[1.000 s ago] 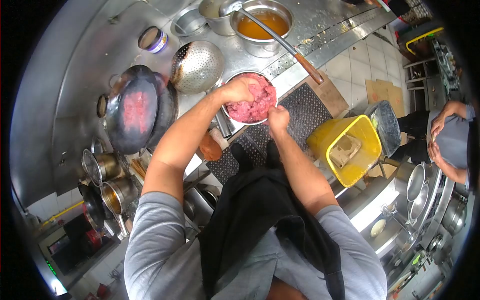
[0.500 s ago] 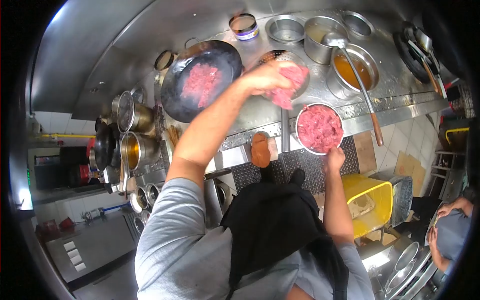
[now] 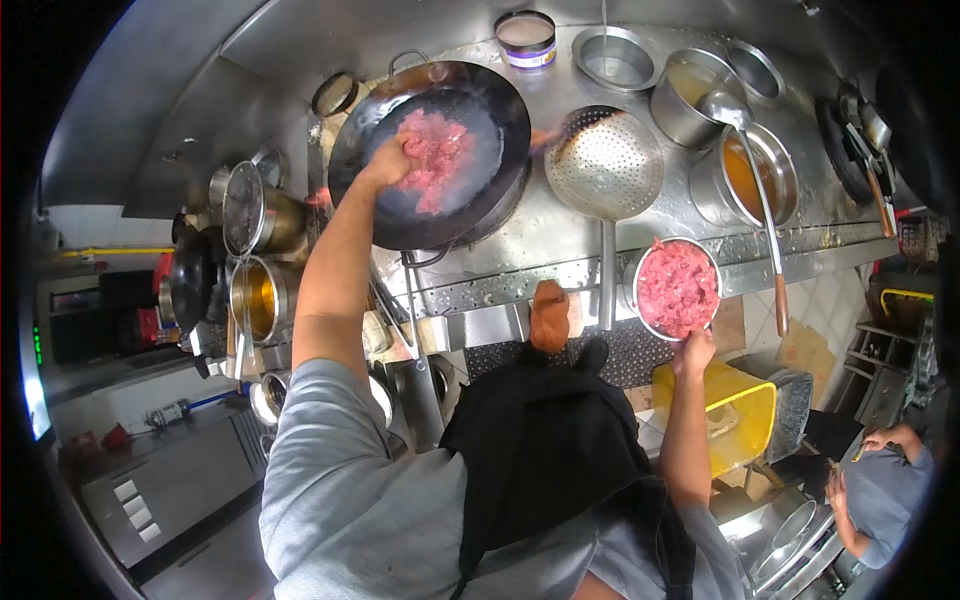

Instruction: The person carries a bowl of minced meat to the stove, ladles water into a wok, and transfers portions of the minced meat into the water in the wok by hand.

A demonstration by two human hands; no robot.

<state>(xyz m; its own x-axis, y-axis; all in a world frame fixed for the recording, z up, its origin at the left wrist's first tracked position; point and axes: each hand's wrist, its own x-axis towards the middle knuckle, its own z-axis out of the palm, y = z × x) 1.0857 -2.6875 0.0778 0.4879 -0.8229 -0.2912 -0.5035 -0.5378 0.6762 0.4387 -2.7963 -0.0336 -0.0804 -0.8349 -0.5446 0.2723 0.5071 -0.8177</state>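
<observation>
My left hand point(image 3: 390, 163) reaches over the black wok point(image 3: 350, 205), fingers curled down at the raw meat point(image 3: 440, 150) spread on its bottom. Its fingertips are hidden against the meat. Thin steam hangs over the pan. My right hand point(image 3: 694, 350) grips the near rim of a round metal bowl point(image 3: 633, 285), holding it by the counter's front edge. Chunks of raw red meat point(image 3: 678, 288) fill this bowl. Between wok and bowl lies a perforated strainer point(image 3: 605, 175), its handle pointing toward me.
A ladle point(image 3: 766, 205) rests across a pot of orange liquid point(image 3: 745, 180). Behind stand another pot point(image 3: 690, 90), a metal basin point(image 3: 615, 60) and a tin point(image 3: 526, 42). More pots point(image 3: 262, 300) stand left. A yellow bin point(image 3: 720, 420) is below right. Another person point(image 3: 870, 500) stands lower right.
My left hand has swung left from above the strainer to the wok, carrying a clump of meat. More meat lies in the wok. My right hand still holds the bowl.
</observation>
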